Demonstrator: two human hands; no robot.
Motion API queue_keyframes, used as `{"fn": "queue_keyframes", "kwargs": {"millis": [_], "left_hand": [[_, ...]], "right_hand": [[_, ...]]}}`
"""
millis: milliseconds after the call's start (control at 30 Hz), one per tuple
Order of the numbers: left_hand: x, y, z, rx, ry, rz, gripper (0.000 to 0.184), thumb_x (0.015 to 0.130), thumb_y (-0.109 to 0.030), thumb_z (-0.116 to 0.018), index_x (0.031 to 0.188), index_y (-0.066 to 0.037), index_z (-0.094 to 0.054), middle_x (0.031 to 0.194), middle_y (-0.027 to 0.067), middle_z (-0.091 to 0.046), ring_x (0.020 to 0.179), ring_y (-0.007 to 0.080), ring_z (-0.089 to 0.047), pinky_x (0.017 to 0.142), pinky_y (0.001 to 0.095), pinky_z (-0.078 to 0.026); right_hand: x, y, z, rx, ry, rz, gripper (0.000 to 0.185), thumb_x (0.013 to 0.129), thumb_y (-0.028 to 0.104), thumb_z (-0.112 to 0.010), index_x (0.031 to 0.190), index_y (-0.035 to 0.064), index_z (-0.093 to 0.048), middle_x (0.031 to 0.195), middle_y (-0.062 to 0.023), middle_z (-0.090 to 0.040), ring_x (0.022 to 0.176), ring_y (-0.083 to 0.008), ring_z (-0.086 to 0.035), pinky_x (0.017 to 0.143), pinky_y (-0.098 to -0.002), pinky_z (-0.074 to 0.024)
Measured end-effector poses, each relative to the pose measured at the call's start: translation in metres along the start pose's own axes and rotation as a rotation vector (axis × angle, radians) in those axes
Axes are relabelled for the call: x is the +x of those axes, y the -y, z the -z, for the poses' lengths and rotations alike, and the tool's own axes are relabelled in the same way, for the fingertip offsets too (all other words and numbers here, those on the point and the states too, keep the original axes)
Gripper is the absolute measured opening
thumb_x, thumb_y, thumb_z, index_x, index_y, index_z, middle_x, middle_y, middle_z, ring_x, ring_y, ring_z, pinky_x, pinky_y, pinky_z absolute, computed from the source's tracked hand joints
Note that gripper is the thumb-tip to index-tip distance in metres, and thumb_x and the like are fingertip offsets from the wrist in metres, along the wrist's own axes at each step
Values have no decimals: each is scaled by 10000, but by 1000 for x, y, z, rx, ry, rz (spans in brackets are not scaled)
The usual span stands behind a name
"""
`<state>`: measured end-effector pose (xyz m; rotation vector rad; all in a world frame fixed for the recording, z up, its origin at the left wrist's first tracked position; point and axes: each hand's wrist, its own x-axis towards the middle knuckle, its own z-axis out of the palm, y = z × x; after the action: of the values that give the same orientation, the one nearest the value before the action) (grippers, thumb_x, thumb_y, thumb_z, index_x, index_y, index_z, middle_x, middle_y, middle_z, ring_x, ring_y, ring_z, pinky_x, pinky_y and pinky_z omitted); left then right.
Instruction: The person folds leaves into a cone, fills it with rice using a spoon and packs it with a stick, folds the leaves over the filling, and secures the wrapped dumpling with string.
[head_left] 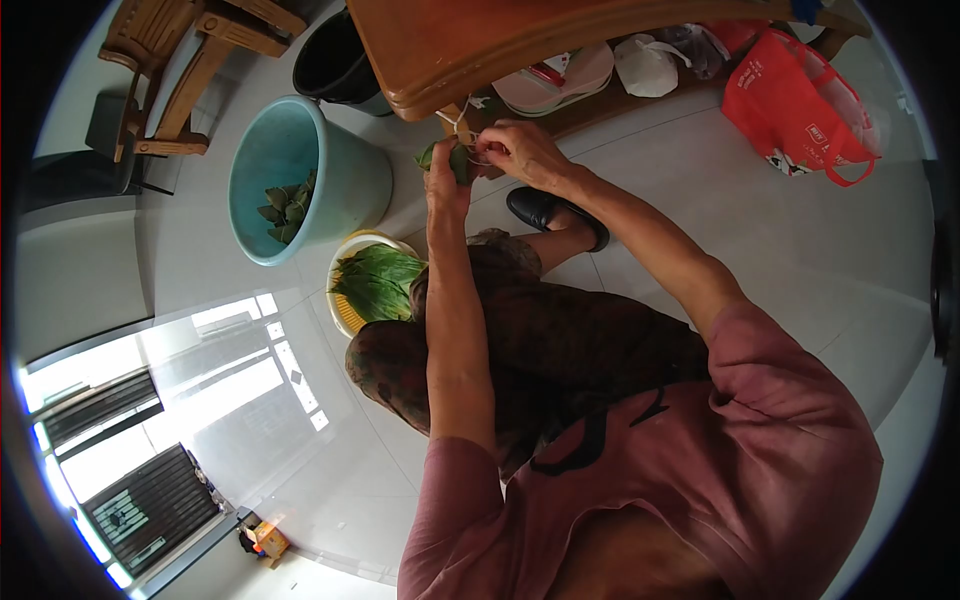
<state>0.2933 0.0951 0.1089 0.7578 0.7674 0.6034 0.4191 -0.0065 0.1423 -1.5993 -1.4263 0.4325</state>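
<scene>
A green leaf-wrapped bundle [459,164] is held by my left hand [442,172], whose fingers wrap round it just below the wooden table's corner. White string [455,121] hangs from the table edge down to the bundle. To the right of the bundle, my right hand [522,152] pinches a thin piece of the string. Long green leaves [378,282] lie in a white and yellow basket [344,312] beside my knee. Several wrapped green bundles [287,208] rest in the bottom of a large light-blue bucket [352,175].
The wooden table [450,50] overhangs at the top, with trays [555,88] and bags on its lower shelf. A black bin [335,62] stands behind the bucket. There is a red bag [790,105] at right and a wooden chair [190,75] at upper left.
</scene>
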Motion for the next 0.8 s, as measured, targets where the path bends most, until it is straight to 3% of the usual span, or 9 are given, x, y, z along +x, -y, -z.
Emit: {"fn": "queue_keyframes", "kwargs": {"millis": [200, 433, 533, 633, 667, 800], "left_hand": [[-9, -5, -8, -57, 88, 23, 288, 830, -300, -474, 930, -41, -552, 837, 69, -600, 812, 198, -586, 775, 351, -475], [-6, -5, -1, -84, 105, 43, 291, 823, -309, -490, 934, -47, -553, 845, 69, -596, 800, 203, -586, 785, 364, -475], [-9, -5, -3, -31, 105, 42, 289, 822, -311, -496, 935, -51, -553, 841, 61, -592, 792, 193, -583, 759, 350, -473], [-2, 1, -3, 29, 70, 37, 288, 823, -318, -498, 938, -60, -553, 858, 54, -586, 796, 180, -570, 736, 342, -468], [1, 2, 2, 56, 92, 31, 289, 822, -323, -501, 938, -64, -553, 868, 52, -583, 801, 177, -563, 732, 342, -465], [-5, 0, 2, -2, 47, -5, 285, 815, -340, -513, 939, -86, -550, 890, 37, -567, 825, 169, -535, 727, 338, -445]], "right_hand": [[8, 5, -2, -81, 14, -49, 201, 762, 129, -620, 952, 69, -600, 825, -106, -574, 761, -276, -585, 658, -381, -470], [13, -9, -23, -79, -27, -56, 239, 750, 164, -637, 962, 59, -607, 816, -111, -585, 765, -294, -589, 666, -400, -468], [17, -26, -21, 169, -109, -12, 193, 792, 169, -613, 934, 40, -599, 794, -78, -584, 699, -214, -593, 605, -345, -475], [11, -29, -18, 935, 233, -605, 195, 870, 206, -558, 960, 36, -585, 833, -33, -567, 765, -123, -555, 663, -269, -468], [9, -29, -15, 1042, 277, -605, 210, 903, 248, -519, 953, 53, -581, 822, -4, -549, 729, -73, -532, 596, -230, -450], [13, -14, 0, 1040, 422, -597, 203, 889, 249, -540, 920, 51, -576, 727, 7, -532, 584, -60, -502, 457, -198, -391]]}}
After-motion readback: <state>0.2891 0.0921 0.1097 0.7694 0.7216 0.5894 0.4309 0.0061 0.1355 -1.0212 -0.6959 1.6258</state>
